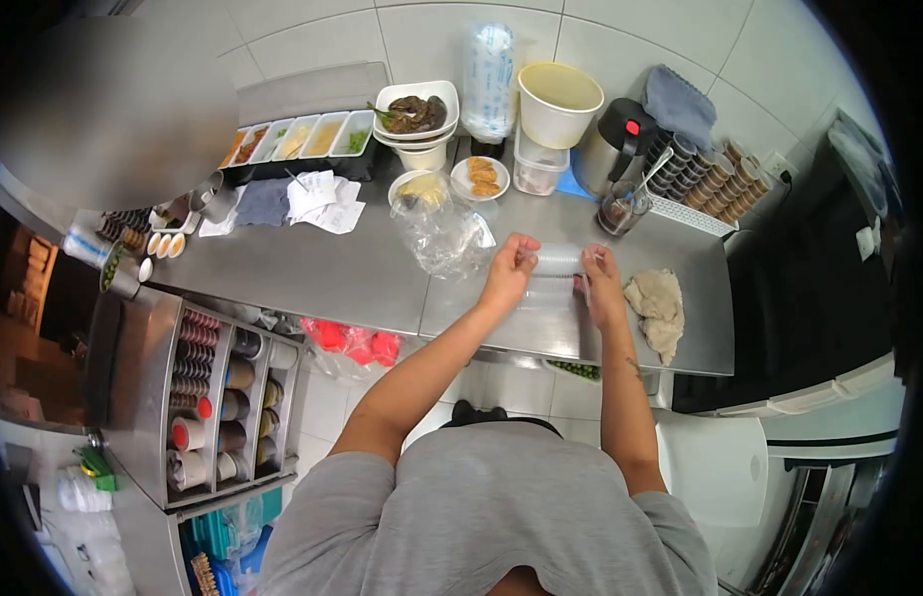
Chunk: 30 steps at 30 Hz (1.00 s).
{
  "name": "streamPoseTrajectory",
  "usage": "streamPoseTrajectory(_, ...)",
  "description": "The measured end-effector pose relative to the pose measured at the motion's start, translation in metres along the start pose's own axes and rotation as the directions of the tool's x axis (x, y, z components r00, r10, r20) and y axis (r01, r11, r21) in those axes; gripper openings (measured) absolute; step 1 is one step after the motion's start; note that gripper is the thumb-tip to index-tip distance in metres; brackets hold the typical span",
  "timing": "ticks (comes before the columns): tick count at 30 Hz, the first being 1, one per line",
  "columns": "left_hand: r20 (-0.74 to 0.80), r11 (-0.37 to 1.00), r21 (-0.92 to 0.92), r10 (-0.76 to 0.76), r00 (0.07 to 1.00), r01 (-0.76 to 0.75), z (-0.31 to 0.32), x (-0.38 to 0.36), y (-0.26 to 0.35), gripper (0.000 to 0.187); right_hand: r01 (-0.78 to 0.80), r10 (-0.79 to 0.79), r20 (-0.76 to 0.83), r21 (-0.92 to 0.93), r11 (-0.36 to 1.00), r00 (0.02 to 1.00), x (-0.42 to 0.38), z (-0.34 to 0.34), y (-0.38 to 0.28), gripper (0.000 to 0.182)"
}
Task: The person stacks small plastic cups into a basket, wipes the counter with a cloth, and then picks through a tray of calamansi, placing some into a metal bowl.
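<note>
Over the steel counter, a clear plastic stack, apparently nested lids or cups in a sleeve, lies sideways between my hands. My left hand pinches its left end with bent fingers. At the other end, my right hand has its fingers closed on the clear plastic. Another clear stack rests just below, nearer my body. A crumpled clear plastic bag sits left of my left hand. To the right of my right hand lies a beige cloth.
Along the wall stand a white tub, a steel thermos jug, a glass pitcher with a spoon and stacked cups. A plate of fried pieces and topping trays stand further left. A blurred person is at the far left.
</note>
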<state>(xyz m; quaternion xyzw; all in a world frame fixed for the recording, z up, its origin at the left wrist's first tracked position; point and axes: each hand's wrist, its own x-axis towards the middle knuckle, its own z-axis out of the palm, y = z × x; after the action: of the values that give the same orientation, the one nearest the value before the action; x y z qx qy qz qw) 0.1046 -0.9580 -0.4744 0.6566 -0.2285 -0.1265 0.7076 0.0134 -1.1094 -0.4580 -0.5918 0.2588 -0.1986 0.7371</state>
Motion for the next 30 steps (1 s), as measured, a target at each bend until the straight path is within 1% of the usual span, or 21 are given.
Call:
streamPoseTrajectory(1,-0.012,1.0,-0.003,0.03,0.999,-0.03,0.003,-0.001,0.005,0.017,-0.031,0.03,0.011,0.122,0.992,0.999,-0.006,0.002,-0.005,0.045)
streamPoseTrajectory(2,-0.024,0.998,-0.006,0.061,0.998,-0.061,0.006,-0.001,0.011,0.016,-0.012,0.013,-0.013,0.091,0.996,1.0,-0.005,-0.001,-0.003,0.047)
streamPoseTrajectory(4,0.127,0.952,0.285,0.075,0.989,-0.109,0.004,0.002,0.015,0.016,0.028,-0.026,-0.06,0.031,0.999,0.998,-0.003,-0.002,0.002,0.05)
streamPoseTrajectory(5,0.204,0.894,0.421,0.068,0.977,-0.15,0.001,0.007,0.019,0.016,0.042,-0.038,-0.064,0.062,0.997,0.997,-0.003,-0.002,0.003,0.052)
streamPoseTrajectory(7,0.251,0.73,0.652,0.048,0.967,-0.205,-0.002,0.028,0.037,0.026,0.067,-0.058,-0.075,0.123,0.99,0.995,-0.01,0.004,0.0,0.057)
streamPoseTrajectory(8,0.271,0.625,0.746,0.03,0.962,-0.229,-0.004,0.04,0.045,0.032,0.063,-0.057,-0.075,0.082,0.995,0.996,-0.009,0.004,0.001,0.057)
streamPoseTrajectory(9,0.176,0.545,0.81,0.125,0.977,-0.215,-0.01,0.054,0.046,0.036,0.057,-0.054,-0.075,0.04,0.998,0.996,-0.006,0.003,0.004,0.058)
streamPoseTrajectory(10,0.088,0.463,0.866,0.225,0.97,-0.186,-0.016,0.066,0.045,0.041,0.049,-0.049,-0.077,-0.002,0.999,0.996,-0.005,0.002,0.008,0.059)
streamPoseTrajectory(13,0.038,0.403,0.91,0.145,0.989,-0.094,-0.037,0.086,0.031,0.047,0.05,-0.048,-0.079,0.032,0.998,0.996,-0.004,0.0,0.011,0.061)
streamPoseTrajectory(16,0.061,0.363,0.93,-0.028,0.998,-0.047,-0.046,0.09,0.027,0.051,0.055,-0.043,-0.12,0.096,0.994,0.992,-0.008,0.0,0.009,0.06)
streamPoseTrajectory(19,0.137,0.306,0.945,-0.05,0.989,-0.116,-0.048,0.081,0.038,0.051,0.053,-0.041,-0.123,0.097,0.994,0.992,-0.01,0.001,0.007,0.062)
streamPoseTrajectory(22,0.254,0.086,0.967,-0.181,0.95,-0.242,-0.049,0.076,0.033,0.049,0.057,-0.053,-0.079,0.044,0.997,0.995,-0.01,0.002,0.008,0.063)
streamPoseTrajectory(25,0.352,0.049,0.934,-0.318,0.88,-0.355,-0.055,0.077,0.042,0.045,0.057,-0.069,-0.17,-0.076,0.995,0.983,-0.006,0.006,0.013,0.062)
streamPoseTrajectory(28,0.478,0.077,0.873,-0.329,0.814,-0.482,-0.06,0.088,0.042,0.043,0.057,-0.065,-0.142,-0.058,0.997,0.988,-0.003,0.005,0.015,0.065)
streamPoseTrajectory(29,0.5,0.172,0.865,-0.226,0.836,-0.471,-0.062,0.094,0.043,0.04,0.076,-0.089,-0.161,-0.086,0.993,0.983,-0.002,0.005,0.017,0.067)
streamPoseTrajectory(30,0.507,0.263,0.845,-0.12,0.853,-0.465,-0.062,0.096,0.058,0.037,0.096,-0.115,-0.178,-0.113,0.989,0.977,0.0,0.006,0.02,0.068)
